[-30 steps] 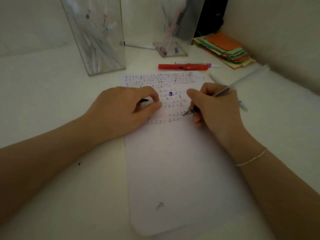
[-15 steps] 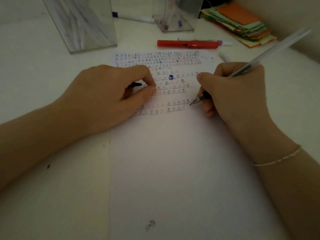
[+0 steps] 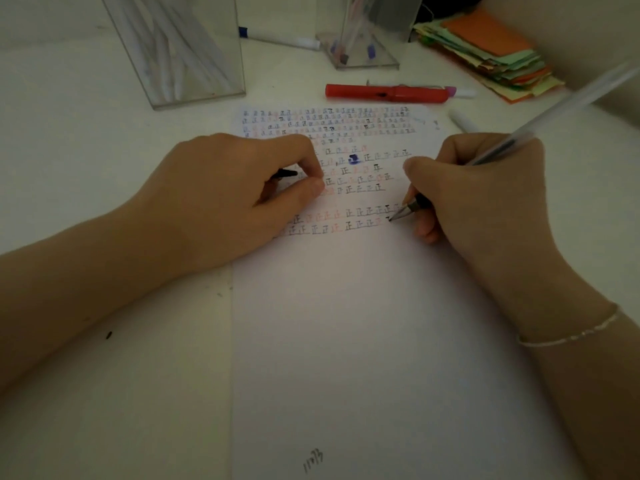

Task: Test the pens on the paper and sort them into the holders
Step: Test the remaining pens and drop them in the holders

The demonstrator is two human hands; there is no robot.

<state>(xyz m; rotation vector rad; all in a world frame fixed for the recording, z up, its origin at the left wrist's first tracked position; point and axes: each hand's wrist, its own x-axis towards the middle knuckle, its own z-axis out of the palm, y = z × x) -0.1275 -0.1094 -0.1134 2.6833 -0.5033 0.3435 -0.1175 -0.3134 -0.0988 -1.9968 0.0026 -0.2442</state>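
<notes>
We see one sheet of paper [image 3: 363, 323] lying flat on the desk [image 3: 86, 150], its upper part covered in rows of small tally marks in black, red and blue. The right hand [image 3: 481, 192] grips one clear-barrelled pen [image 3: 512, 143] with curled fingers, the tip touching the paper at the end of the lowest row. The left hand [image 3: 225, 195] rests on the paper's left edge, thumb and forefinger curled around one small black cap [image 3: 285, 173].

Two clear holders stand at the far side of the desk: the left holder [image 3: 180, 53] contains several white pens, too blurred to count; the right holder [image 3: 360, 32] contains a few pens with coloured ends. Between the right holder and the paper lies one red pen [image 3: 384, 92]. One white marker [image 3: 280, 39] with a blue end lies between the holders. Another white pen [image 3: 462, 121] shows just beyond the right hand. One stack of coloured paper [image 3: 491, 57] sits at the far right.
</notes>
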